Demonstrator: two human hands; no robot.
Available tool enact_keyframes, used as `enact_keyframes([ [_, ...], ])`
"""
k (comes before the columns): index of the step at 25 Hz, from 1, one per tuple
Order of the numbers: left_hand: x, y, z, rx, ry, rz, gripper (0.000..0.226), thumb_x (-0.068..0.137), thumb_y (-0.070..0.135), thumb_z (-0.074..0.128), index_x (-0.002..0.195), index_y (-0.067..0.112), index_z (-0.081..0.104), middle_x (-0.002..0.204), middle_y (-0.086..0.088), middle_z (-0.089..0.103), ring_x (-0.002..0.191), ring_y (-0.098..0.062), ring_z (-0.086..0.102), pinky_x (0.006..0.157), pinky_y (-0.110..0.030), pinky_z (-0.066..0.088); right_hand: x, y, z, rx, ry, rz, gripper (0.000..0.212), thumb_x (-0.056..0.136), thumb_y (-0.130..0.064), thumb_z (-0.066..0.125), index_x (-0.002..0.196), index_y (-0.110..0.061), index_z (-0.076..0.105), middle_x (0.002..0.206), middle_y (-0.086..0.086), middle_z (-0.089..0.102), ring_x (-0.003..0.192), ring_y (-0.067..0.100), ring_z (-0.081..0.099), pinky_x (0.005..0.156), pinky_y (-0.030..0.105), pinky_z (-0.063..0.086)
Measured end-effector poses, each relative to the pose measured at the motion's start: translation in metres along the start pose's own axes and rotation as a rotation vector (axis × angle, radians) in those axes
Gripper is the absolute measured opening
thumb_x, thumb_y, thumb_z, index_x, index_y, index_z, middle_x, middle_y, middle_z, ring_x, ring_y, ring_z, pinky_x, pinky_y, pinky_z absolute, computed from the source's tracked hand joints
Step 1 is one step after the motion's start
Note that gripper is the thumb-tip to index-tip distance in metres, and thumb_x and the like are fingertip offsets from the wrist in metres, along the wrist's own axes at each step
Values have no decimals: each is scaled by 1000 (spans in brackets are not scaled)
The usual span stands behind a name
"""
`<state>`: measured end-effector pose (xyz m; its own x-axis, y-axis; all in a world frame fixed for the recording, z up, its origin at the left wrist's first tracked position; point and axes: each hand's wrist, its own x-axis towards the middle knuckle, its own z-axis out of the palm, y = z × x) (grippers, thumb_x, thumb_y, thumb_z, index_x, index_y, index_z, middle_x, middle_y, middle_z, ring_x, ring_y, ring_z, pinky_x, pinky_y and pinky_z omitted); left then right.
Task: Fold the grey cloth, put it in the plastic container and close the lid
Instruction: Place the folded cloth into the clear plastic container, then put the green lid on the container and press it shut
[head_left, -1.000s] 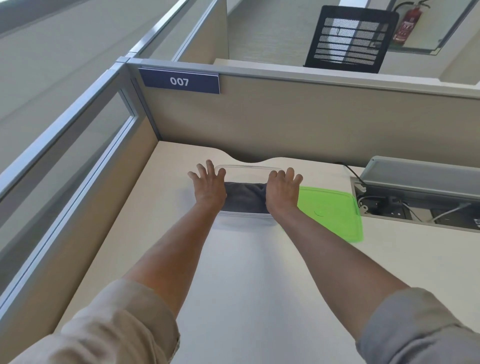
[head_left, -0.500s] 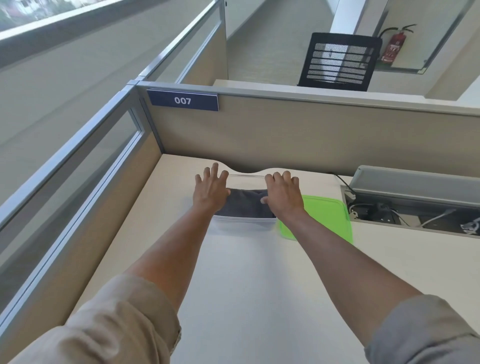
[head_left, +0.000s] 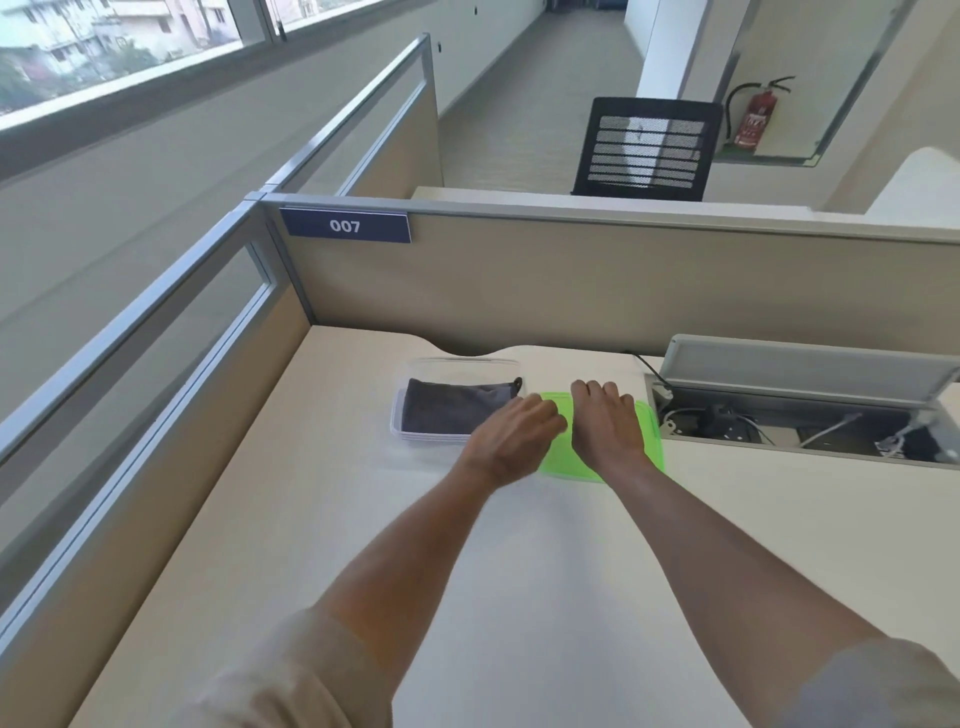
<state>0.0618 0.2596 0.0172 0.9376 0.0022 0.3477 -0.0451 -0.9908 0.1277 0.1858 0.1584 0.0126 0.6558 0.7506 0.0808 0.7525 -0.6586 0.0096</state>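
- The grey cloth (head_left: 451, 411) lies folded inside the clear plastic container (head_left: 410, 439) on the surface (head_left: 519, 571).
- The green lid (head_left: 649, 431) lies flat just right of the container.
- The left hand (head_left: 511, 441) and right hand (head_left: 605, 423) rest on the lid, fingers curled; whether either grips it cannot be told.

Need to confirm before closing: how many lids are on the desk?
1: a green lid lies flat on the desk, right of the plastic container, under both hands. None visible elsewhere.
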Motion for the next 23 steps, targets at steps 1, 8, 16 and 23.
enact_keyframes([
  [1,1,10,8,-13,-26,4,15,86,0,59,93,7,71,85,-12,63,80,-33,59,69,-44,49,-6,9,1,-4,-13,4,34,83,-2,51,115,-12,51,113,8,61,109,31,52,85,42,41],
  [8,-9,65,64,-43,-222,-323,35,90,-2,45,121,7,60,117,-12,58,103,-32,53,85,-43,46,-29,69,20,-38,-160,-12,44,84,2,50,125,-14,50,119,6,57,111,29,57,89,41,44],
  [16,-1,66,77,96,-281,-428,37,94,2,36,124,12,55,118,-9,56,110,-29,52,86,-39,42,-46,98,54,-11,-235,-14,37,90,-6,51,126,-17,50,124,3,55,110,27,57,84,39,42],
  [23,7,67,83,105,-286,-491,28,91,-3,41,105,10,62,102,-10,61,102,-30,53,76,-38,40,-48,108,61,61,-216,-33,25,95,-25,54,119,-15,56,123,2,60,113,27,55,90,39,41],
])
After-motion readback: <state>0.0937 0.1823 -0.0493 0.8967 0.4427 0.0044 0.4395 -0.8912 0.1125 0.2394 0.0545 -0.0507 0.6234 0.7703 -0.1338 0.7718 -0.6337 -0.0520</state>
